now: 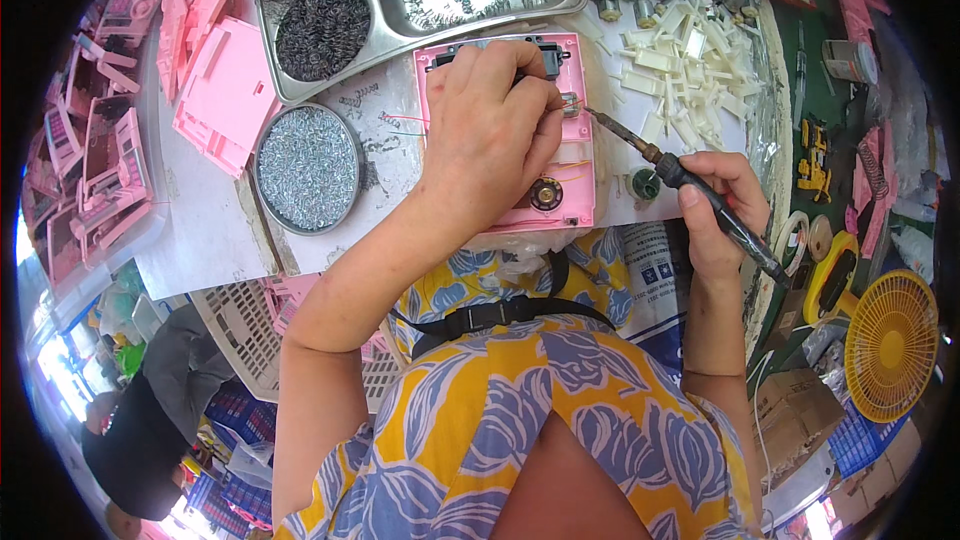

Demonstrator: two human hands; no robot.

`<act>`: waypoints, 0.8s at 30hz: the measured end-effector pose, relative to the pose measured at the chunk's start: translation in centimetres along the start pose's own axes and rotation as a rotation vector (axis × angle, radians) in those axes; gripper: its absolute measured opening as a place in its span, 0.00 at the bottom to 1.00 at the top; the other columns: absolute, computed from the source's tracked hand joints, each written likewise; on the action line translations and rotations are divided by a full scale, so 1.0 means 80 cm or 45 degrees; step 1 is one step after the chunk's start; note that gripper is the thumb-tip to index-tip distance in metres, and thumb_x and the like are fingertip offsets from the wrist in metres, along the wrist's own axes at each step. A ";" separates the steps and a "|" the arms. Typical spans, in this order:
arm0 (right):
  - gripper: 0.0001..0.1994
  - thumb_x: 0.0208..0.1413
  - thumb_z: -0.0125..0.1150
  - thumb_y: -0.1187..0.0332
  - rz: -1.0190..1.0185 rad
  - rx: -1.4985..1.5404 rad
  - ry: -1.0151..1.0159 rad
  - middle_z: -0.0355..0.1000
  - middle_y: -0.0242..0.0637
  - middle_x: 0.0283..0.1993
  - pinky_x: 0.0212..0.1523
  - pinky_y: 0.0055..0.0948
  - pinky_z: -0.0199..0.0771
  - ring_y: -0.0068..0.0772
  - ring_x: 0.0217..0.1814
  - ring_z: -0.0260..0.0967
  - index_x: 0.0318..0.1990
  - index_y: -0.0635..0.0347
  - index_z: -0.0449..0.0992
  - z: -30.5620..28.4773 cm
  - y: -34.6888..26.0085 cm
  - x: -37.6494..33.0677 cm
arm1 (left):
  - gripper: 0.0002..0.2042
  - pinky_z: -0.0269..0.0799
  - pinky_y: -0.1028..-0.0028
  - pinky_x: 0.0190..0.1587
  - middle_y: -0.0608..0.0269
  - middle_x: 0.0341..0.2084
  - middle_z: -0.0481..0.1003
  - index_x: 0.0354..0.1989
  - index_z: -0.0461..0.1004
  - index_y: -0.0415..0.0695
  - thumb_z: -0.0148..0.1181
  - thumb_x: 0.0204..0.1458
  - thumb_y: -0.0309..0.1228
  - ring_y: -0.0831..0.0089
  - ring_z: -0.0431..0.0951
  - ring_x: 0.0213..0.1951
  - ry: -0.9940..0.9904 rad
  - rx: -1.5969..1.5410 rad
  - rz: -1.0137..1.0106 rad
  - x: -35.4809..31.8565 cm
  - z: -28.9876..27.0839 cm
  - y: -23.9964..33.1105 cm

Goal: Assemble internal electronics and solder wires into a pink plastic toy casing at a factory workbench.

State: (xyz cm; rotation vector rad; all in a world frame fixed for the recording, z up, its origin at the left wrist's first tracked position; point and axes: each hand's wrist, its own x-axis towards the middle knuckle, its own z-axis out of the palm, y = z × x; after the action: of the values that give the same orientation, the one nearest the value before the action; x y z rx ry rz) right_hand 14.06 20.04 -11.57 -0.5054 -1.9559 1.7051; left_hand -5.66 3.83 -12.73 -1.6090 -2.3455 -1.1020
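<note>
A pink plastic housing lies on the work surface in front of me, with a small round speaker, thin wires and a black part in it. My left hand rests over the housing, its fingers curled together; whatever they pinch is hidden. In my right hand is a soldering iron with a black handle, slanting up to the left. Its tip is close to a small metal part at the housing's right edge; I cannot tell whether they touch. A red wire sticks out left of the housing.
Dark springs fill part of a metal tray at the back. A round tin holds small metal pieces. White plastic parts lie at the back right, pink housings at left. A yellow fan stands at right; another person is at lower left.
</note>
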 end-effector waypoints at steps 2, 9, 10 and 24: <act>0.12 0.56 0.65 0.74 0.011 -0.008 -0.001 0.77 0.35 0.36 0.36 0.15 0.67 0.14 0.32 0.68 0.46 0.69 0.74 0.001 -0.001 0.000 | 0.07 0.61 0.63 0.47 0.62 0.40 0.71 0.33 0.78 0.44 0.68 0.44 0.27 0.61 0.70 0.42 -0.001 0.009 0.000 0.000 0.000 0.000; 0.12 0.55 0.66 0.74 0.042 -0.042 -0.049 0.77 0.33 0.33 0.34 0.15 0.65 0.13 0.30 0.66 0.45 0.68 0.75 0.002 0.000 0.001 | 0.07 0.60 0.62 0.46 0.62 0.40 0.71 0.32 0.78 0.45 0.68 0.44 0.27 0.61 0.70 0.42 0.021 0.004 0.022 0.000 0.003 -0.002; 0.12 0.55 0.66 0.74 0.045 -0.037 -0.043 0.76 0.32 0.32 0.34 0.15 0.65 0.13 0.30 0.66 0.45 0.68 0.75 0.003 -0.001 0.002 | 0.07 0.60 0.62 0.46 0.62 0.40 0.71 0.32 0.78 0.45 0.68 0.44 0.27 0.61 0.70 0.42 0.025 0.003 0.021 0.000 0.002 -0.001; 0.12 0.55 0.66 0.75 0.019 -0.017 -0.035 0.78 0.35 0.36 0.36 0.16 0.68 0.15 0.33 0.70 0.46 0.68 0.75 -0.003 -0.003 -0.001 | 0.08 0.60 0.63 0.46 0.61 0.39 0.71 0.32 0.77 0.44 0.68 0.44 0.27 0.61 0.71 0.42 0.013 0.023 0.017 0.001 0.001 0.001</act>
State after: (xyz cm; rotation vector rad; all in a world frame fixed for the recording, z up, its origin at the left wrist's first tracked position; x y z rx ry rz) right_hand 14.27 20.15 -11.30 -0.5053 -1.9883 1.7182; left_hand -5.62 3.93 -12.70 -1.6069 -2.3284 -1.0808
